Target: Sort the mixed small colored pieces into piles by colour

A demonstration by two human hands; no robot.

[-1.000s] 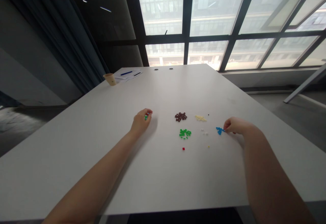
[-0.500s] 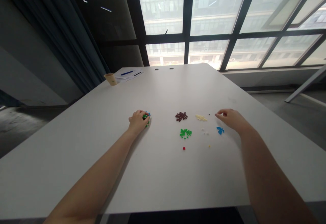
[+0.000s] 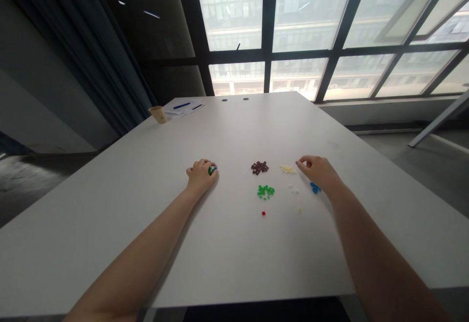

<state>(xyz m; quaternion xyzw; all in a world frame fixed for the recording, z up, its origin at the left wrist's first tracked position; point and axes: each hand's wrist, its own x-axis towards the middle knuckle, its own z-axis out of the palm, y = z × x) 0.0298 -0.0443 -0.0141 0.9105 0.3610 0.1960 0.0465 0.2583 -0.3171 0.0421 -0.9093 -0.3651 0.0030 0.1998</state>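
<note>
On the left, my left hand (image 3: pixel 201 174) is curled around a small green and blue toy-brick build (image 3: pixel 212 169), mostly covered by the fingers. My right hand (image 3: pixel 319 172) is pinched, thumb and fingertips down at the table beside a cream pile of small pieces (image 3: pixel 287 169); what lies between the fingertips is hidden. Close under its wrist is a blue pile of small bricks (image 3: pixel 315 188). A few white pieces (image 3: pixel 293 190) lie below the cream ones. Dark brown pieces (image 3: pixel 260 167) and green bricks (image 3: pixel 266 192) form piles between the hands.
Nearer me are a single red brick (image 3: pixel 263 213) and a tiny yellow piece (image 3: pixel 299 210). A paper cup (image 3: pixel 158 115) stands at the table's far left edge, next to papers with a blue pen (image 3: pixel 181 105). Windows rise behind the white table (image 3: pixel 234 258).
My right hand has moved left to where a tiny black piece lay; that piece is out of sight now. My left hand has turned slightly over the brick build.
</note>
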